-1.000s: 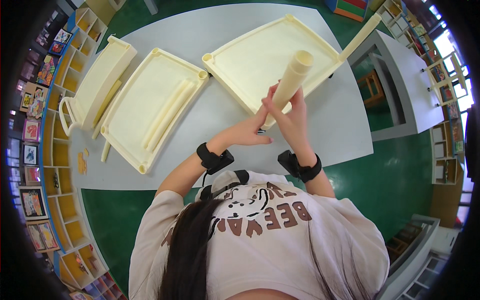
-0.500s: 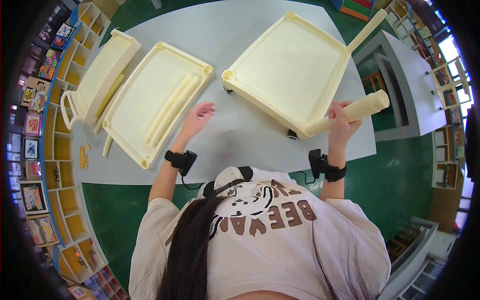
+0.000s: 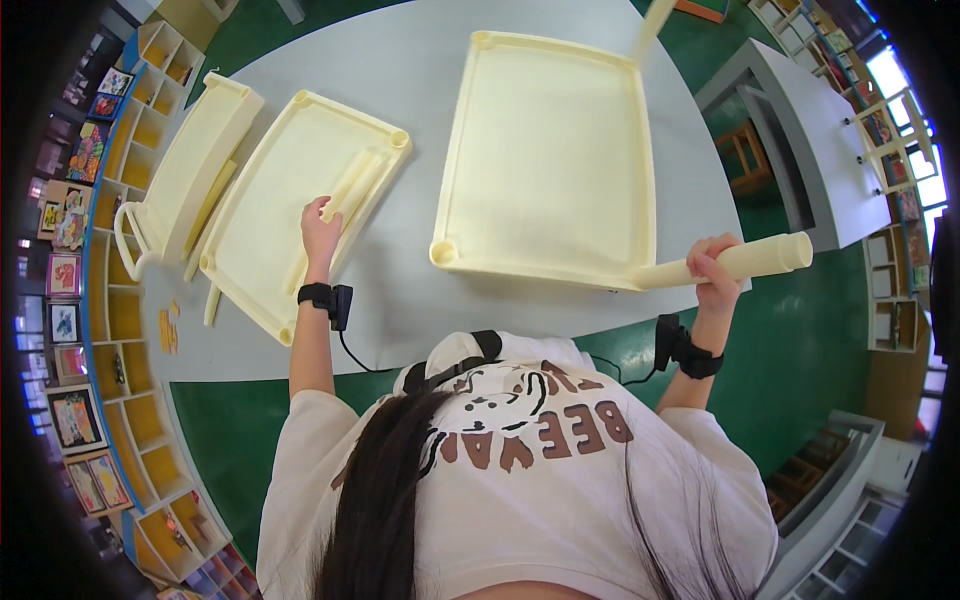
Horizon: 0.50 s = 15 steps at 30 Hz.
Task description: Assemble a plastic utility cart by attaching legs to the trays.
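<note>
My right hand point(image 3: 714, 270) is wrapped round a cream plastic tube point(image 3: 768, 258) that sticks out from the near right corner of a large cream tray point(image 3: 553, 160). Another tube point(image 3: 652, 28) projects at this tray's far right corner. To the left lies a second cream tray point(image 3: 270, 200) with round corner sockets, holding loose cream tubes point(image 3: 356, 182). Over those tubes is my left hand point(image 3: 320, 238), its thumb and fingers apart. Whether it touches a tube I cannot tell.
A third cream tray point(image 3: 195, 160) with a looped handle point(image 3: 125, 240) lies at the table's far left, more tubes beside it. Small yellow-brown pieces point(image 3: 168, 330) lie near the left edge. Shelves point(image 3: 125, 330) line the left; a grey-white table point(image 3: 815, 150) stands right.
The large tray has turned counterclockwise, its near right corner swinging right with the tube in my right hand. My left hand has moved left, from beside the second tray to over its tubes.
</note>
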Each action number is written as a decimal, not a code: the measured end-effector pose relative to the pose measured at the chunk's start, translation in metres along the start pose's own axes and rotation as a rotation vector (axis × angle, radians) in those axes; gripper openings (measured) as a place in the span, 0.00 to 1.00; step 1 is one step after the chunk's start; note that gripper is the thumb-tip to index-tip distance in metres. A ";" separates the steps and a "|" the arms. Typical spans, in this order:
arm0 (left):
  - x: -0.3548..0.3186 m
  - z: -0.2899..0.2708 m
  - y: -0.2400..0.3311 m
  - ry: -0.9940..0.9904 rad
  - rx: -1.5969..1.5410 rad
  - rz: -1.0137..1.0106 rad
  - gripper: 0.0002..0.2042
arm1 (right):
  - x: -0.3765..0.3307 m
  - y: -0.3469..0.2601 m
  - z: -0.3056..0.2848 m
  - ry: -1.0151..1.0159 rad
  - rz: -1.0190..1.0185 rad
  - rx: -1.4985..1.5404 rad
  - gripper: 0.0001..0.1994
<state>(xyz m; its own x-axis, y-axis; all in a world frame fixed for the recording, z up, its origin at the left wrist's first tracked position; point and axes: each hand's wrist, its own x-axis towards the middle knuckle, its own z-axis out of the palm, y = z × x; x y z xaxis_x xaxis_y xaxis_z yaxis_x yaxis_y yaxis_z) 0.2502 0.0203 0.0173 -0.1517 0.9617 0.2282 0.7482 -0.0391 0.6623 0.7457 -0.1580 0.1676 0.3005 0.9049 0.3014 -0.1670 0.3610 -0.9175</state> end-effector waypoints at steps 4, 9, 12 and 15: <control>0.003 0.004 -0.016 -0.077 0.334 -0.176 0.21 | 0.006 0.002 -0.008 -0.077 -0.011 0.002 0.07; 0.001 -0.005 -0.024 -0.189 0.446 -0.361 0.25 | 0.025 0.006 0.001 0.049 -0.026 -0.003 0.06; 0.000 -0.014 -0.028 -0.231 0.427 -0.475 0.27 | 0.037 0.010 0.006 0.076 -0.035 0.013 0.06; 0.002 -0.028 -0.049 -0.314 0.323 -0.570 0.30 | 0.050 0.014 0.008 0.076 -0.056 0.002 0.06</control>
<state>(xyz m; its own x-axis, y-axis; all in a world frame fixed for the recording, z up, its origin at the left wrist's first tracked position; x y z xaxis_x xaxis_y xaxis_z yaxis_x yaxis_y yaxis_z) 0.1952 0.0167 0.0057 -0.4184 0.8433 -0.3373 0.7693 0.5265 0.3619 0.7511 -0.1055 0.1719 0.3798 0.8635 0.3317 -0.1498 0.4113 -0.8991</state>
